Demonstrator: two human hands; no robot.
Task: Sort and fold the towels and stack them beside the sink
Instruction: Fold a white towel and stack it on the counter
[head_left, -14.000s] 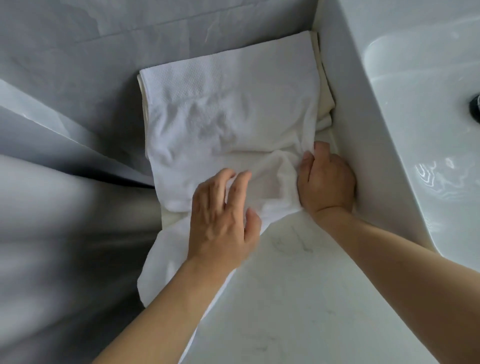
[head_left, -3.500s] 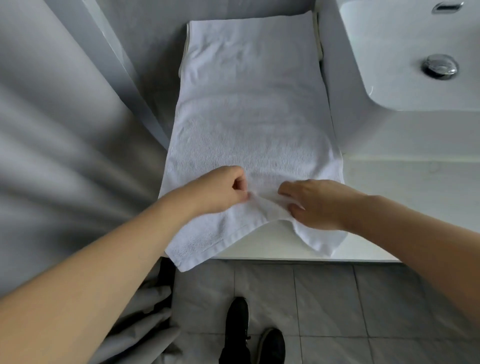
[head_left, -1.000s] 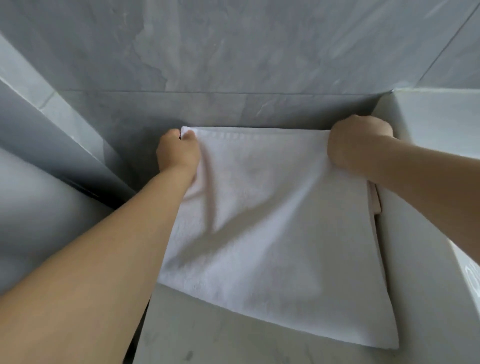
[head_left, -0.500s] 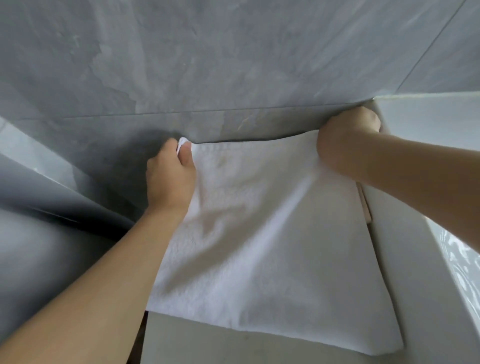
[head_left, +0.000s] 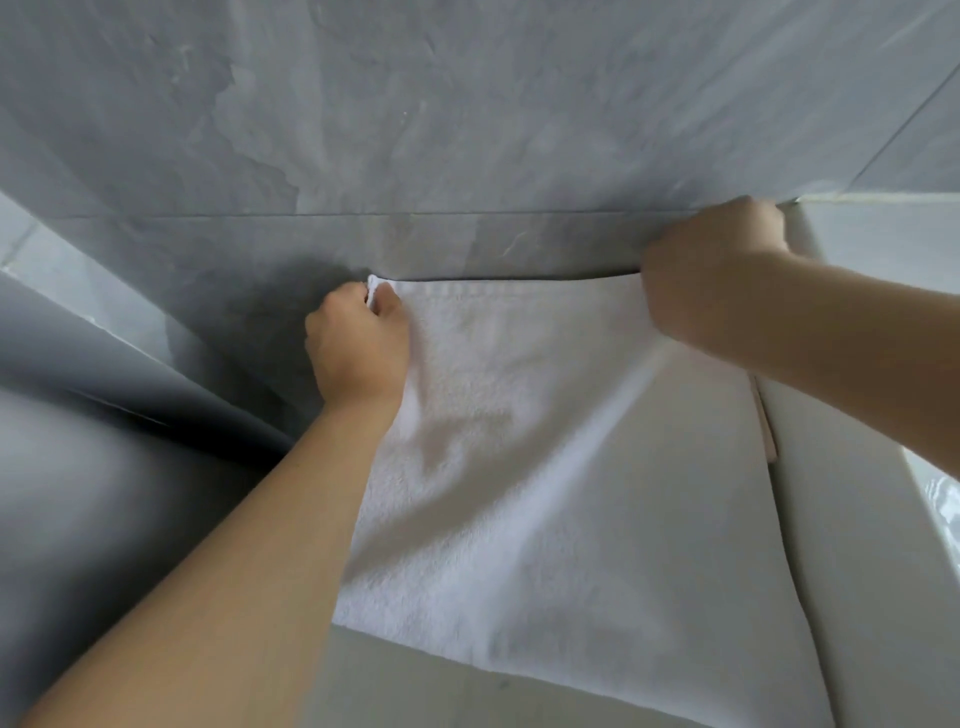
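1. Two hands are working the far edge of the white towel (head_left: 545, 493), which is lying folded on the pale counter (head_left: 415, 686), in the gap between the grey tiled wall (head_left: 467, 130) and the side of the white sink (head_left: 857, 545).
2. Left hand (head_left: 358, 348) is sitting at the towel's far left corner, fingers curled tight, thumb and fingers pinching that corner so a small tuft of cloth is poking up between them.
3. Right hand (head_left: 711, 275) is curling into a fist at the far right corner, knuckles up against the wall and the sink's back edge; the cloth is running in under the palm, so it is gripping the towel, though the fingertips themselves are hidden.
4. Between the two hands the towel's hemmed edge is stretching straight along the foot of the wall.
5. Right beside the sink wall, a thin strip of a cream towel (head_left: 766, 431) is peeking out from under the white one.
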